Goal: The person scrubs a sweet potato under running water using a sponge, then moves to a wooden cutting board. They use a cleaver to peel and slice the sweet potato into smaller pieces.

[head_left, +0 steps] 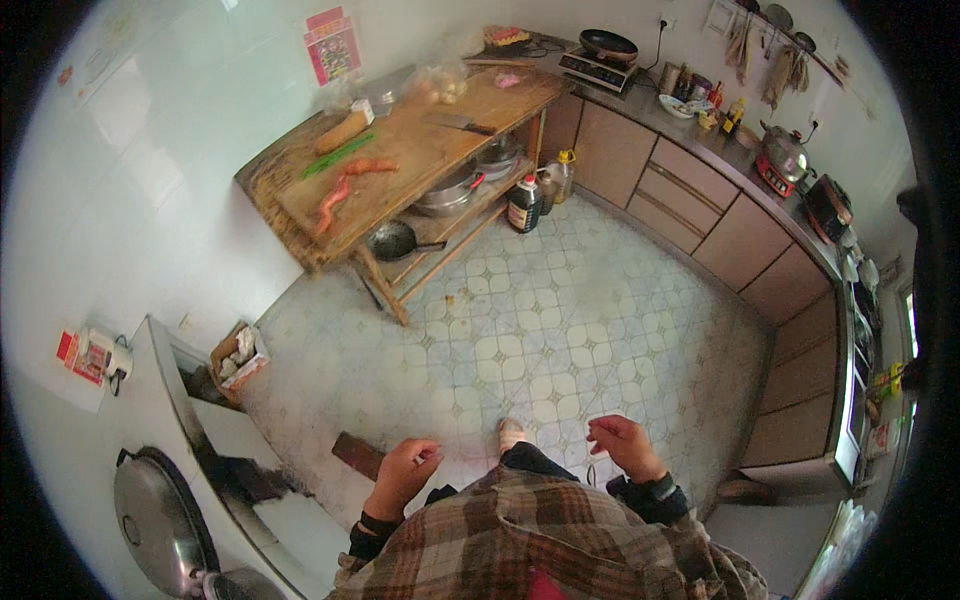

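Both hands hang in front of my plaid top, above the tiled floor. My left hand (407, 466) has its fingers loosely curled, and no object shows in it. My right hand (625, 444), at the other side of my body, is half curled and also shows nothing held. Further ahead stands a wooden table (292, 195). On it lie long reddish pieces of food (335, 202), green stalks (337, 155), a brown elongated item (341, 133) and a kitchen knife (457, 124). Neither hand touches any of these.
Under the table are a black wok (392, 240) and steel pots (444, 199); bottles (525, 204) stand beside it. A counter (645, 120) with a frying pan (608, 45) and cooker curves right. At left are a lidded stove pot (157, 525), a cardboard box (238, 358) and a brown board (358, 455).
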`<move>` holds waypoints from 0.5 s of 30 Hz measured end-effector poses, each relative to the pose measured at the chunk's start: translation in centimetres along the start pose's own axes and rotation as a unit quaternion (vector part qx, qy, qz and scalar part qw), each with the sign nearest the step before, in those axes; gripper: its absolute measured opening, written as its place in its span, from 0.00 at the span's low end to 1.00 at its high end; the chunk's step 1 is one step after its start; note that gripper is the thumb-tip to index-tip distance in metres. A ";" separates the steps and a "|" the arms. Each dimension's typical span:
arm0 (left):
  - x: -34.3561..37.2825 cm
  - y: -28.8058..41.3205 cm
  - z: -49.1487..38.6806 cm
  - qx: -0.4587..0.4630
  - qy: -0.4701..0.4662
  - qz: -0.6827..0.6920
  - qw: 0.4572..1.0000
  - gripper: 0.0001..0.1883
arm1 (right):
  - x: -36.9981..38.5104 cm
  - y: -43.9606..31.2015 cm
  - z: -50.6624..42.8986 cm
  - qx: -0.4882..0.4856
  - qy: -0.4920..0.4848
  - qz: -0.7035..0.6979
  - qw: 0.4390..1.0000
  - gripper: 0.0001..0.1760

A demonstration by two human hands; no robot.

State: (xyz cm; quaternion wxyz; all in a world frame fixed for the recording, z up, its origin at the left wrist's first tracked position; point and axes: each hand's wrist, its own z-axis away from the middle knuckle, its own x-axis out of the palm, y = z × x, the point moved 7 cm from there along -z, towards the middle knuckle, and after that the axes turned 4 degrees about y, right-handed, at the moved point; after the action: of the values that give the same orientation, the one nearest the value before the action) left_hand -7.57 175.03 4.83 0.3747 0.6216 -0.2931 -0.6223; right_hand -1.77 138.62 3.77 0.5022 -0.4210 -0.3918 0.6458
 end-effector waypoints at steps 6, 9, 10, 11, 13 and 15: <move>-1.8 2.1 -11.8 0.007 0.028 0.011 1.000 0.11 | 2.2 -6.8 -14.3 0.003 -0.067 0.009 0.998 0.16; -4.7 1.3 -16.8 -0.001 0.092 0.009 0.996 0.12 | 5.2 -9.7 -20.7 -0.006 -0.105 -0.004 0.994 0.17; -5.8 0.6 -18.5 -0.020 0.110 0.006 0.994 0.12 | 6.1 -10.2 -22.8 0.013 -0.108 0.002 0.994 0.17; -7.1 -0.2 -20.3 -0.043 0.128 -0.001 0.991 0.12 | 6.6 -11.2 -25.1 0.003 -0.107 0.021 0.994 0.17; -9.9 -1.3 -23.9 -0.038 0.179 -0.015 0.983 0.13 | 8.3 -12.6 -28.9 -0.006 -0.107 0.061 0.992 0.17; -12.9 -2.8 -28.6 -0.087 0.225 -0.039 0.970 0.13 | 9.7 -14.5 -32.8 -0.001 -0.101 0.038 0.994 0.17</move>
State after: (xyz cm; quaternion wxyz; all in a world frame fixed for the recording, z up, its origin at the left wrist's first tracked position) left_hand 19.87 190.15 8.06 0.4592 0.7214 -0.1213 -0.5040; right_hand 32.19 153.55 4.73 0.4349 -0.3687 -0.4252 0.7030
